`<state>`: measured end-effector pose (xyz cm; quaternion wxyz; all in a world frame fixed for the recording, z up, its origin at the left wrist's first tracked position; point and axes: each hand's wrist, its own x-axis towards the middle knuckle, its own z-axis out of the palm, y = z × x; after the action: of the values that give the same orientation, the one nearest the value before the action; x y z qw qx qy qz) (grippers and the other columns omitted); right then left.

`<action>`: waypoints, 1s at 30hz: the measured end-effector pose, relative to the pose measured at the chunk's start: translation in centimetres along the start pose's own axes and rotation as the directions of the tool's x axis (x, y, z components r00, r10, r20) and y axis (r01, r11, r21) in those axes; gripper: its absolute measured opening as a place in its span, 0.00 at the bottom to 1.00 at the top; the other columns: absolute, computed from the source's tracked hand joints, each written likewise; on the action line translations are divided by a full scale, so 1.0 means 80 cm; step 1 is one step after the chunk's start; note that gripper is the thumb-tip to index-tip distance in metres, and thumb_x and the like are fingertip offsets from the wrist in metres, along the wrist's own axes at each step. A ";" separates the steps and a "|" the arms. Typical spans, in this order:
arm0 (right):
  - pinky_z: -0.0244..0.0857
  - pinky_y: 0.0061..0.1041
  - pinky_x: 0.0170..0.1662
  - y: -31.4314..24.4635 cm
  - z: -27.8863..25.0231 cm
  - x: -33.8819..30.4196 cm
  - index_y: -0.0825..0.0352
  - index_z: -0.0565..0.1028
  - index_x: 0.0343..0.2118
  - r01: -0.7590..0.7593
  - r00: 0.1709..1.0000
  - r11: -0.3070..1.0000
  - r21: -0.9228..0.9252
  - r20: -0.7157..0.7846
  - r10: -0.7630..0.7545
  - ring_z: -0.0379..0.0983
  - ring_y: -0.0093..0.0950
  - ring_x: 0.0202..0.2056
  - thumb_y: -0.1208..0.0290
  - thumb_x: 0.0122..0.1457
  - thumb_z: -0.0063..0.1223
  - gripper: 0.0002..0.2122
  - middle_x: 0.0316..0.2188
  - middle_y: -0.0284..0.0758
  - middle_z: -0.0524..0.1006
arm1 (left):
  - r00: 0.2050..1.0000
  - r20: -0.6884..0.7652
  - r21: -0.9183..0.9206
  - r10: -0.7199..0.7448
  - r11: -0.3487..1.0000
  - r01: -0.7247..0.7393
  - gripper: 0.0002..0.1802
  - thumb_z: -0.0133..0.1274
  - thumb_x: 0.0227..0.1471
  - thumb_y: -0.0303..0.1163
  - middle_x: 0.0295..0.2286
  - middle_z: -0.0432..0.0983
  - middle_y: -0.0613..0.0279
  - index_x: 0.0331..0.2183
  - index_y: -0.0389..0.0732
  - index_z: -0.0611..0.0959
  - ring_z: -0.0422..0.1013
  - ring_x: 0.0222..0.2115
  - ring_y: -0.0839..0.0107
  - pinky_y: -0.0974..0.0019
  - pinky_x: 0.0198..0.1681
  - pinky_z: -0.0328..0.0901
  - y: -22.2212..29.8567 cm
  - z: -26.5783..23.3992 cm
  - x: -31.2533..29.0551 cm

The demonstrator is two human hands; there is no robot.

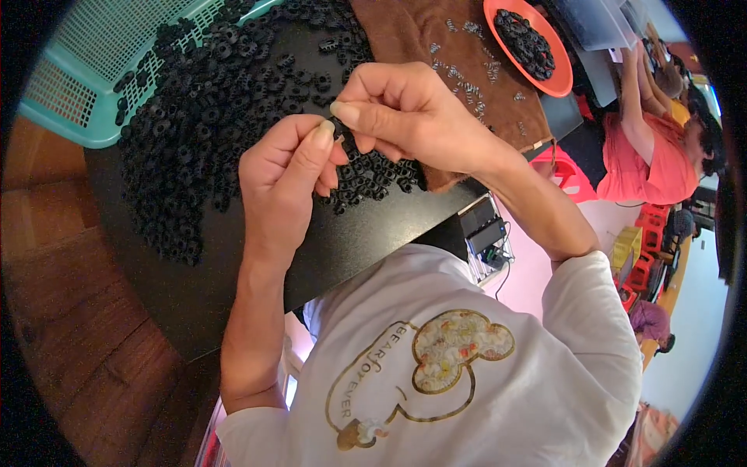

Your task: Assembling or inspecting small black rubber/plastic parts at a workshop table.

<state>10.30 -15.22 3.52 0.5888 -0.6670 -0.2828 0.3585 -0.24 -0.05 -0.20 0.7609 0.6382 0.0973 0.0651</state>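
Both hands meet above the near part of a dark table, fingertips almost touching. My left hand (282,167) is closed in a pinch, thumb against the curled fingers. My right hand (420,113) pinches from the other side, its thumb pointing left. Between them shows a bit of a small black plastic piece (338,132), mostly hidden by the fingers. Beneath and beyond lies a broad heap of small black toothed plastic pieces (206,144), which look like claw hair clip parts. Small metal springs (470,92) lie scattered on a brown cloth (405,35) to the right.
A green mesh basket (93,144) stands far left beside the heap. An orange-red dish (560,84) of black pieces sits at the far right, near a clear plastic bin (595,27). The dark table's edge (381,247) runs before me. Another person (646,156) works at right.
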 end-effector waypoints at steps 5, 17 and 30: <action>0.58 0.16 0.21 0.005 -0.003 0.011 0.67 0.75 0.29 0.170 0.985 0.985 -0.007 0.006 -0.170 0.64 0.14 0.19 0.70 0.58 0.52 0.06 0.19 0.25 0.72 | 0.998 0.032 -0.099 -0.047 0.994 0.050 0.11 0.48 0.58 0.34 0.21 0.74 0.68 0.30 0.37 0.79 0.64 0.17 0.86 0.80 0.20 0.59 0.006 -0.002 0.000; 0.58 0.13 0.22 -0.001 -0.017 0.001 0.68 0.75 0.35 0.169 0.977 0.985 0.023 0.128 -0.171 0.65 0.11 0.22 0.71 0.58 0.54 0.06 0.22 0.24 0.73 | 0.975 0.197 -0.366 -0.104 0.914 0.172 0.13 0.47 0.58 0.37 0.21 0.73 0.65 0.31 0.37 0.77 0.64 0.16 0.83 0.80 0.18 0.58 0.003 -0.013 0.001; 0.58 0.12 0.23 -0.003 -0.019 0.000 0.66 0.74 0.31 0.138 0.989 0.990 0.026 0.056 -0.139 0.64 0.10 0.22 0.75 0.56 0.53 0.02 0.20 0.23 0.71 | 0.974 0.190 -0.338 -0.126 0.923 0.186 0.13 0.47 0.59 0.38 0.20 0.73 0.66 0.29 0.38 0.76 0.63 0.15 0.84 0.80 0.17 0.57 0.001 -0.010 0.004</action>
<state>11.57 -16.07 3.80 0.6111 -0.6284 -0.3415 0.3391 -0.11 0.78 -0.24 0.8713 0.4846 0.0712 -0.0324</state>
